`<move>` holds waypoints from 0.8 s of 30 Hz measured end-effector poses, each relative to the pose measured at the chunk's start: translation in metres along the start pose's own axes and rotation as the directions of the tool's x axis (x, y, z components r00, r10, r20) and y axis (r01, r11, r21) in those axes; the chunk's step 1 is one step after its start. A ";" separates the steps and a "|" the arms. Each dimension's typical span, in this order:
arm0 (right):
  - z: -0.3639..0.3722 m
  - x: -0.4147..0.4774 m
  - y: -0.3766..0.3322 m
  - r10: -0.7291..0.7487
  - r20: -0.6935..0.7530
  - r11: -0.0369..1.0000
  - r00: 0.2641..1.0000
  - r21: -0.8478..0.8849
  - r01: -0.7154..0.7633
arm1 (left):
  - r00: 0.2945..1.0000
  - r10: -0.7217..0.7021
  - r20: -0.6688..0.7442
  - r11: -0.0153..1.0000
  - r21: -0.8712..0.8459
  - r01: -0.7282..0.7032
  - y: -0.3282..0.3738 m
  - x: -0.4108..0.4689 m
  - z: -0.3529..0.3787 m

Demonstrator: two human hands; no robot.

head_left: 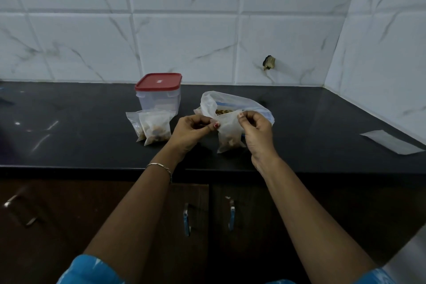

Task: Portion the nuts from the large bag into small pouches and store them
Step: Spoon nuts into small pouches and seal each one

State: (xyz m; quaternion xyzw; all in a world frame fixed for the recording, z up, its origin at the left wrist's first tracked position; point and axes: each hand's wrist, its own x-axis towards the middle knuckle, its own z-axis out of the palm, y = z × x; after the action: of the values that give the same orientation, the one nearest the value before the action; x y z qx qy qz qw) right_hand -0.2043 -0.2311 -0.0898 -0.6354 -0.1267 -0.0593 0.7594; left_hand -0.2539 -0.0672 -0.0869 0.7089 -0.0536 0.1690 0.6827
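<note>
Centrally, head view: both hands work over a black countertop point(92, 122) that runs along a white marble-pattern tile wall point(184, 41).

- Left hand point(194, 128): thumb and forefinger pinched together on the top left corner of a small pouch point(229, 136). Thin bracelet point(161, 167) on that wrist.
- Right hand point(255, 131): fingers curled, fingertips pinching the top right corner of the same pouch.
- The pouch hangs upright between the two hands, clear plastic, with nuts point(228, 142) gathered in its lower half. Cannot tell whether its bottom edge touches the counter.
- Large bag point(230, 104): just behind the pouch, lying on the counter, mouth open toward the camera, some nuts visible inside.
- Two filled pouches point(154, 129): left of the left hand, overlapping each other, leaning in front of the box.
- Plastic box point(159, 101): clear walls, red lid point(158, 80) pressed on, near the wall and touching or almost touching the filled pouches. Contents hard to make out.
- Strip of pale paper point(389, 144): flat on the counter, far right, well apart from everything else.
- Dark hole point(268, 62) in the wall tile, right of the box and above the bag.
- Below the counter edge: dark cabinet doors point(196, 226) with metal handles.
- Blue sleeves at the bottom corners of the frame.
</note>
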 end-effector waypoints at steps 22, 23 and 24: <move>0.001 -0.005 -0.002 -0.050 0.118 0.999 0.992 -0.006 0.051 | 0.994 -0.062 -0.088 0.998 0.000 0.062 0.000 0.002 -0.001; 0.001 -0.005 -0.002 -0.048 0.118 0.999 0.992 -0.008 0.050 | 0.994 -0.063 -0.089 0.998 0.001 0.063 -0.001 0.003 -0.002; 0.002 -0.005 -0.002 -0.045 0.122 0.999 0.991 -0.009 0.047 | 0.994 -0.061 -0.089 0.998 0.004 0.061 -0.001 0.003 -0.002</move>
State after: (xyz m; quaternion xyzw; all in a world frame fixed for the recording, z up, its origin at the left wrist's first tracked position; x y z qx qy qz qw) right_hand -0.2103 -0.2296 -0.0885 -0.6394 -0.1872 -0.0386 0.7447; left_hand -0.2514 -0.0645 -0.0872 0.7042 -0.0008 0.1798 0.6869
